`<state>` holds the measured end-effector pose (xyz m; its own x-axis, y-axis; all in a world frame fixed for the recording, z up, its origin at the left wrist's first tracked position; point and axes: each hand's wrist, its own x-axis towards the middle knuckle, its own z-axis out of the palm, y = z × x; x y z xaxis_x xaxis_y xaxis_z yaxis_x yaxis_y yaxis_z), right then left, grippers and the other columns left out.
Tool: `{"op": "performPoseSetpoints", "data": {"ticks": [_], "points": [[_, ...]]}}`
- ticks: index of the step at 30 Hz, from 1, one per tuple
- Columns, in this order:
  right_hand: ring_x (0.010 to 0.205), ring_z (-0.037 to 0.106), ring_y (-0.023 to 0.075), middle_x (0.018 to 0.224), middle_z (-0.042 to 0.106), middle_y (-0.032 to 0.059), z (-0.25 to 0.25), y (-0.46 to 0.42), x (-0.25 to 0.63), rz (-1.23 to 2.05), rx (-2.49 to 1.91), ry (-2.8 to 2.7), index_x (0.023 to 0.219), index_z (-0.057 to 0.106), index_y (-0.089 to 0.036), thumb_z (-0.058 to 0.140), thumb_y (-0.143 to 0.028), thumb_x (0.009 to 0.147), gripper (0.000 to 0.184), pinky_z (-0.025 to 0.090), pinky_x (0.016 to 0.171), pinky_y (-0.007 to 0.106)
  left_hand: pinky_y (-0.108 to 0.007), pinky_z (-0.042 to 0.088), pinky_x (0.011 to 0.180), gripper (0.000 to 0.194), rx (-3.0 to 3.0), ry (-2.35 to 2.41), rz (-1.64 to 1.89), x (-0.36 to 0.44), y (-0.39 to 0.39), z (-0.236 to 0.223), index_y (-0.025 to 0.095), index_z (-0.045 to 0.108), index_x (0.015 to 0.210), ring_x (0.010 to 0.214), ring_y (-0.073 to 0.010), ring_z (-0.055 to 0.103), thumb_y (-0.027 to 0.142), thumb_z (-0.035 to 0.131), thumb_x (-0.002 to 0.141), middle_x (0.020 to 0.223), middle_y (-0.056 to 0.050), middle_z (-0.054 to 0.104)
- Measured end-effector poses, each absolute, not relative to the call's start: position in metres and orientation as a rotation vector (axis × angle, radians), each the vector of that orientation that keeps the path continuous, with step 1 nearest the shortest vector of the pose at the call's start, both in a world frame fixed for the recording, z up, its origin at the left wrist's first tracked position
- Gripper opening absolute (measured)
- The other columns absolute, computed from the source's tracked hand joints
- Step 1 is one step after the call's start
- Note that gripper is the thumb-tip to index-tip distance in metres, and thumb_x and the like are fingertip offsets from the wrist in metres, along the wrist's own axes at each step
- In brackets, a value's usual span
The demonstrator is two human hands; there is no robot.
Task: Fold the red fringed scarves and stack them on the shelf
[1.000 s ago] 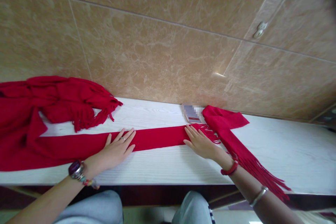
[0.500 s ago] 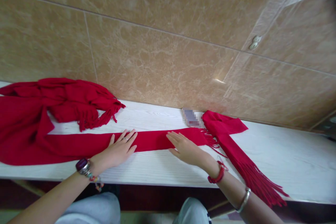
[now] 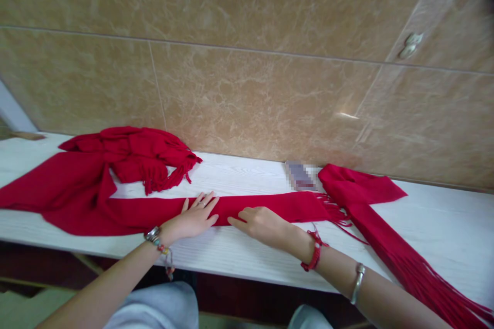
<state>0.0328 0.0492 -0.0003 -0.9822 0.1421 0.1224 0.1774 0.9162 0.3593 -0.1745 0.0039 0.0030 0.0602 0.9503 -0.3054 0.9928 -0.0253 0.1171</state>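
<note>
A long red scarf with a fringed right end lies flattened along the white table, its left part loosely bunched. My left hand rests flat on the strip, fingers spread, holding nothing. Just to the right, my right hand is over the strip's front edge. Its fingers are bent and partly hidden, the thumb sticks out apart to the left, and no cloth shows gripped in it.
Behind the strip's left part lies a crumpled red fringed scarf. A folded red scarf is at the right, its fringe trailing toward the front edge. A blurred phone-like object lies by the tiled wall on the white table.
My right hand has moved left along the strip toward my left hand, its fingers going from flat to bent. The left hand stays flat on the scarf. The view has shifted left.
</note>
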Motion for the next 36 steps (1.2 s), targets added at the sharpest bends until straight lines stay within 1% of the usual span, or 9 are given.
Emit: {"op": "performPoseSetpoints", "data": {"ticks": [3,8,10,12,14,16,24,31,36], "points": [[0.067,0.054,0.0138,0.080,0.058,0.0032,-0.004,0.051,0.035,-0.620,-0.208,-2.941,0.117,0.043,-0.018,0.041,-0.009,0.088,0.030,0.036,0.052,0.025,-0.056,0.008,0.104,0.059,2.047,1.946,-0.219,-0.178,0.006,0.004,0.019,0.015,0.142,0.135,-0.0266,-0.001,0.041,0.027,0.088,0.148,-0.005,0.003],[0.072,0.052,0.0136,0.083,0.056,0.0024,-0.010,0.058,0.039,-0.593,-0.125,-2.902,0.100,0.051,-0.019,0.041,-0.015,0.090,0.015,0.036,0.056,0.025,-0.050,0.014,0.104,0.065,2.082,1.875,-0.386,-0.180,0.036,0.025,0.019,0.025,0.140,0.135,-0.0309,0.008,0.046,0.042,0.083,0.147,-0.011,0.012],[0.075,0.051,0.0139,0.084,0.056,0.0024,-0.010,0.060,0.041,-0.546,-0.121,-2.907,0.094,0.052,-0.018,0.043,-0.016,0.090,0.010,0.037,0.059,0.026,-0.043,0.021,0.104,0.063,2.146,1.816,-0.445,-0.175,0.055,0.037,0.016,0.037,0.134,0.132,-0.0316,0.019,0.043,0.051,0.079,0.144,-0.015,0.023],[0.077,0.050,0.0140,0.084,0.056,0.0021,-0.010,0.062,0.041,-0.504,-0.136,-2.907,0.092,0.052,-0.017,0.044,-0.017,0.089,0.008,0.037,0.061,0.025,-0.035,0.030,0.098,0.057,2.201,1.765,-0.436,-0.169,0.073,0.046,0.012,0.047,0.126,0.123,-0.0289,0.038,0.037,0.056,0.076,0.135,-0.018,0.040],[0.077,0.049,0.0138,0.083,0.056,0.0015,-0.009,0.063,0.042,-0.473,-0.145,-2.908,0.091,0.052,-0.017,0.043,-0.017,0.090,0.008,0.037,0.062,0.025,-0.029,0.038,0.088,0.050,2.221,1.740,-0.401,-0.163,0.087,0.049,0.011,0.053,0.118,0.107,-0.0252,0.052,0.032,0.059,0.073,0.121,-0.016,0.053],[0.077,0.049,0.0137,0.083,0.056,0.0010,-0.008,0.063,0.043,-0.456,-0.143,-2.915,0.091,0.051,-0.017,0.042,-0.018,0.091,0.009,0.038,0.063,0.025,-0.026,0.042,0.078,0.042,2.222,1.718,-0.389,-0.158,0.095,0.047,0.011,0.059,0.109,0.095,-0.0230,0.057,0.029,0.061,0.071,0.110,-0.014,0.060],[0.072,0.049,0.0148,0.086,0.057,0.0017,-0.008,0.061,0.044,-0.503,-0.121,-2.886,0.101,0.049,-0.020,0.046,-0.016,0.088,0.014,0.037,0.058,0.026,-0.021,0.039,0.060,0.027,2.214,1.625,-0.323,-0.162,0.107,0.030,0.013,0.065,0.086,0.071,-0.0158,0.055,0.028,0.065,0.064,0.086,-0.005,0.065],[0.075,0.050,0.0158,0.089,0.059,0.0053,-0.019,0.067,0.040,-0.526,-0.115,-2.777,0.084,0.055,-0.016,0.043,-0.013,0.089,0.013,0.036,0.061,0.028,-0.018,0.039,0.058,0.029,2.089,1.489,-0.154,-0.163,0.106,0.036,0.011,0.062,0.095,0.070,-0.0131,0.055,0.024,0.058,0.069,0.083,-0.003,0.065],[0.071,0.049,0.0158,0.080,0.058,0.0039,-0.018,0.065,0.037,-0.566,-0.163,-2.725,0.080,0.055,-0.015,0.044,-0.011,0.087,0.014,0.034,0.061,0.029,-0.020,0.038,0.060,0.022,2.143,1.429,-0.138,-0.164,0.109,0.029,0.011,0.066,0.084,0.068,-0.0138,0.054,0.024,0.055,0.070,0.079,-0.004,0.067]]}}
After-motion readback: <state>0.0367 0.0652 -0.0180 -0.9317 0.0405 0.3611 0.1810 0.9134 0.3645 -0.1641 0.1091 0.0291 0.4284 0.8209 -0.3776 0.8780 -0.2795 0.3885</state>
